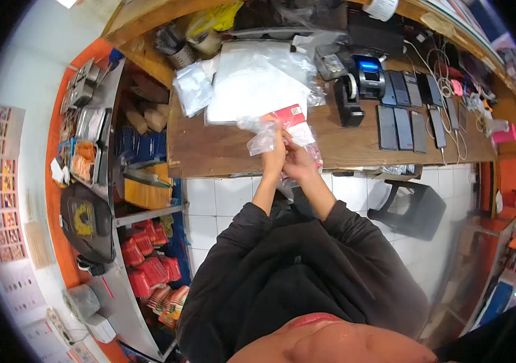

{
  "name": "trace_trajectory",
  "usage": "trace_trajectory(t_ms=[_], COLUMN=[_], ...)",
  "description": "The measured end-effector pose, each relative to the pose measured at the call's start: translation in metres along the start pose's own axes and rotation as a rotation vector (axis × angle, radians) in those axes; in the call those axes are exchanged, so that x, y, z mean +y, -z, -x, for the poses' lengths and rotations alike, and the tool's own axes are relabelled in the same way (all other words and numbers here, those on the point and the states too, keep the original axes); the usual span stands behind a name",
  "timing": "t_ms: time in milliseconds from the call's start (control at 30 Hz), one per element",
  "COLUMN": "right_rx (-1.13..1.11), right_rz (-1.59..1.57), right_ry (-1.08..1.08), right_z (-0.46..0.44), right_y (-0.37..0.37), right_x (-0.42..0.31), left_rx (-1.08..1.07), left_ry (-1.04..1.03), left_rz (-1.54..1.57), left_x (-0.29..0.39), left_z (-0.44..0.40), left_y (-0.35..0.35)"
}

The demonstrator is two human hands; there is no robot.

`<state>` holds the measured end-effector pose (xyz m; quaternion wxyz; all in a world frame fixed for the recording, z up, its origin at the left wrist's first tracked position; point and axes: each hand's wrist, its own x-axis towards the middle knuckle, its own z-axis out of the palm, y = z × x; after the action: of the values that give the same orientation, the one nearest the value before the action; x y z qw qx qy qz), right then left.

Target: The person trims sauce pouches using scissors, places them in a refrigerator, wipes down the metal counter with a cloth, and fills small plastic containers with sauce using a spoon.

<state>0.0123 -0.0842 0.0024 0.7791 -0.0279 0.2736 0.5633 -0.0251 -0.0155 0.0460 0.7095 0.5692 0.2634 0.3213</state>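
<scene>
Both my hands are together at the front edge of the wooden desk, with fingers closed. My left hand [274, 156] grips a crumpled clear plastic bag [261, 144], which sticks out to its left. Close against it, my right hand [300, 162] is closed on a flat red-and-white packet [293, 116] that shows beyond the fingertips. Some red printed plastic shows at the right hand's outer side. Behind the hands lies a stack of clear plastic sheets [252, 91]. The fingers partly hide how bag and packet meet.
A black tape dispenser [348, 106] and a label printer [369, 77] stand right of the sheets. Several phones [404, 128] lie in rows on the desk [233, 148], with cables beyond. Shelves [149, 215] with red packets are at left. A dark stool [412, 209] stands below right.
</scene>
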Motion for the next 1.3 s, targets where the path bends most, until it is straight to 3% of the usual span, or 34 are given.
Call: trace_trajectory(t_ms=[33,67,133,233,300,367,467,533,700,767,800,867,967,1000,1033,1067,1100,1167,1233,1300], right_rx=[0.009,-0.061,0.021,0.157,0.269,0.381,0.35,0.047,0.046,0.262,0.262,0.397,0.325,0.327,0.292,0.25,0.259,0.214,0.186,0.156], right_rz=[0.004,0.085,0.234,0.178,0.178,0.173,0.236,0.177,0.095,0.287,0.287,0.764,0.978,0.977,1.36,1.744,1.74,1.388,1.413,1.435], right_ry=[-0.014,-0.015,0.107,0.138,0.203,0.269,0.247,0.097,0.084,0.246,0.249,0.437,0.571,0.572,0.656,0.732,0.737,0.549,0.566,0.581], right_z=[-0.003,0.001,0.002,0.006,0.009,0.01,0.013,0.012,0.007,0.001,0.011,0.037,0.047,0.053,0.062,0.07,0.071,0.061,0.056,0.055], right_y=[0.007,0.005,-0.001,-0.013,-0.026,-0.029,-0.023,-0.011,0.0,0.01,-0.006,-0.03,-0.026,-0.029,-0.035,-0.04,-0.037,-0.031,-0.046,-0.05], right_x=[-0.004,-0.003,0.005,0.01,0.017,0.021,0.019,0.012,0.002,-0.002,0.009,0.033,0.033,0.031,0.028,0.023,0.003,-0.045,-0.05,-0.045], left_rx=[0.178,0.24,0.202,0.098,0.02,0.059,0.091,0.073,0.006,-0.009,-0.029,-0.055,-0.087,-0.103,-0.119,-0.124,-0.149,-0.19,-0.18,-0.171], left_ry=[0.231,0.283,0.261,0.207,0.186,0.205,0.281,0.341,0.111,0.121,0.069,0.019,0.06,-0.036,-0.133,-0.132,-0.178,-0.212,-0.45,-0.364], left_rz=[0.031,0.098,0.086,0.015,-0.3,-0.221,-0.135,-0.127,-0.056,-0.019,-0.06,-0.102,-0.182,-0.37,-0.557,-0.556,-0.621,-0.685,-0.698,-0.619], left_x=[0.006,0.008,0.01,0.011,0.022,0.013,0.014,0.019,-0.003,-0.007,-0.01,-0.014,-0.015,-0.015,-0.015,-0.018,-0.024,-0.031,-0.032,-0.028], left_z=[0.002,0.003,0.0,-0.01,-0.016,-0.019,-0.018,-0.017,-0.026,-0.026,-0.026,-0.025,-0.017,-0.015,-0.015,-0.016,-0.017,-0.011,-0.008,-0.006], left_y=[0.003,0.006,0.009,0.015,0.015,0.017,0.018,0.019,0.02,0.021,0.022,0.024,0.027,0.028,0.03,0.031,0.034,0.035,0.031,0.034])
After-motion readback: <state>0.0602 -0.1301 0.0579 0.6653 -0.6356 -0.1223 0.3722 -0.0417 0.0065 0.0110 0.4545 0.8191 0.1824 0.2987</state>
